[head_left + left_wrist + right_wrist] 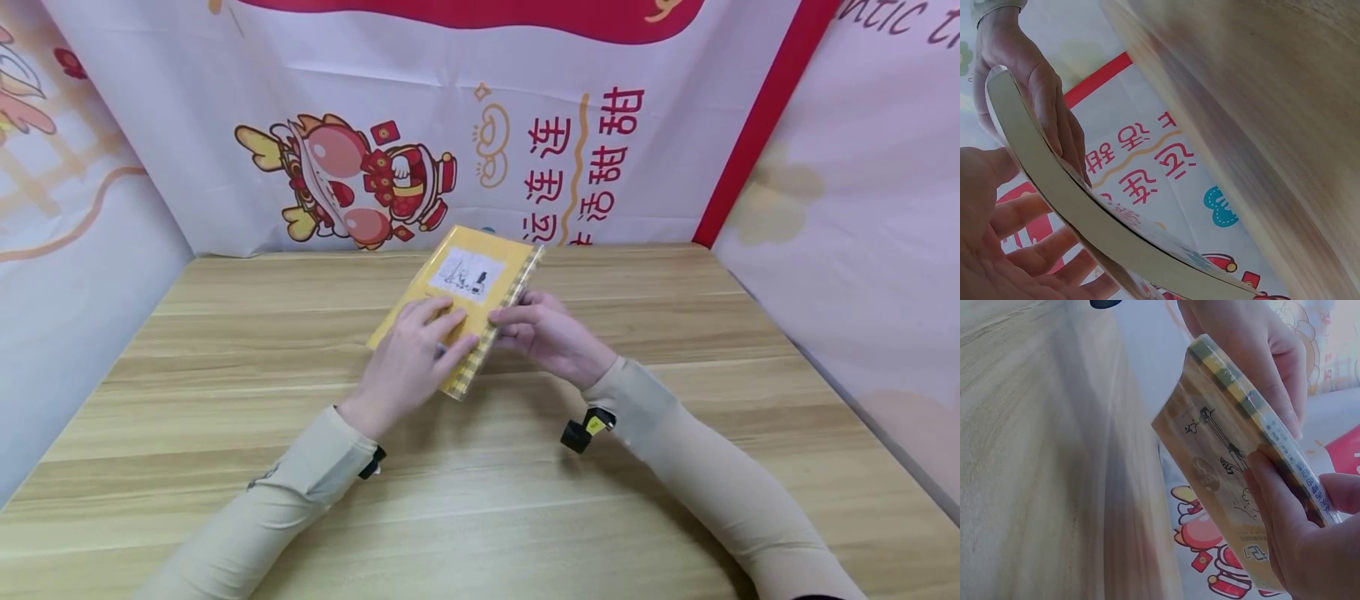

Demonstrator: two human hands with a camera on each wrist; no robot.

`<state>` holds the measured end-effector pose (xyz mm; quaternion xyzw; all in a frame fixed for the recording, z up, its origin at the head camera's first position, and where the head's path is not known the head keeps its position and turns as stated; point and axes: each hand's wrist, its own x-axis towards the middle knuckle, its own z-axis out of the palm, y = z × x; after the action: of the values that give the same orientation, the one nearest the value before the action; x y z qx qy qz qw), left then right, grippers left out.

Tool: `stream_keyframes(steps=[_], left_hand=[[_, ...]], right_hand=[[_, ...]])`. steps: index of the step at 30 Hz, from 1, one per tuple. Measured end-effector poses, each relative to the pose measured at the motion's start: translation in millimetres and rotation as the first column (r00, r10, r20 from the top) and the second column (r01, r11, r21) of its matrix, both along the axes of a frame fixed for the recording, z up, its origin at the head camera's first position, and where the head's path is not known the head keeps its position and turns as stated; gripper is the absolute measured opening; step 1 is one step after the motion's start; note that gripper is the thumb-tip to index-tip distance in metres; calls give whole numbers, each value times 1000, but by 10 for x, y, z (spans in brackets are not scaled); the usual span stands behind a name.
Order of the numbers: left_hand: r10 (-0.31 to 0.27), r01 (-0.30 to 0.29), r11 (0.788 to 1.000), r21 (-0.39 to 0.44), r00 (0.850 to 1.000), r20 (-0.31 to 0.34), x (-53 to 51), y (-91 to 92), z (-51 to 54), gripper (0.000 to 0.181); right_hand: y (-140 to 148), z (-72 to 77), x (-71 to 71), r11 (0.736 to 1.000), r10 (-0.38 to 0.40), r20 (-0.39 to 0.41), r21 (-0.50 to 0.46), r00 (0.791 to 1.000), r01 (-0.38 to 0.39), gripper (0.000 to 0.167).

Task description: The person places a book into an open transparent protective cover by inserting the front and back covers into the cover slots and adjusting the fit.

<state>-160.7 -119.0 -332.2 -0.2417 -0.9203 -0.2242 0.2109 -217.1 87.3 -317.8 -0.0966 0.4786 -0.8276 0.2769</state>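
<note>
A yellow book (467, 275) with a line drawing on its front cover is held tilted above the table. My right hand (555, 337) grips it by the yellow checked spine, thumb on the front and fingers beneath. Across the lower front cover lies my left hand (408, 354), its fingers spread and touching it. The left wrist view shows the pale page edges (1082, 203) of the closed book between the two hands. In the right wrist view, the back cover (1213, 469) shows a drawing and print, with right-hand fingers (1282, 500) pressed on it near the spine.
A wood-grain table (480, 500) extends beneath the hands. Behind it hangs a white and red printed cloth (420, 75) with cartoon figures and characters, and more cloth lines both sides. A small black device (577, 435) is strapped at the right wrist.
</note>
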Motion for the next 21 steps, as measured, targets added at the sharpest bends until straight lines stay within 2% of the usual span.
stream_keyframes(steps=[12, 21], left_hand=[[-20, 19, 1000, -23, 997, -68, 47, 37, -11, 59], [-19, 20, 998, 65, 1000, -6, 110, 118, -7, 61]], right_hand=[[-57, -45, 31, 1000, -13, -26, 3, 1000, 13, 60], [-115, -50, 90, 997, -67, -65, 32, 996, 69, 68]])
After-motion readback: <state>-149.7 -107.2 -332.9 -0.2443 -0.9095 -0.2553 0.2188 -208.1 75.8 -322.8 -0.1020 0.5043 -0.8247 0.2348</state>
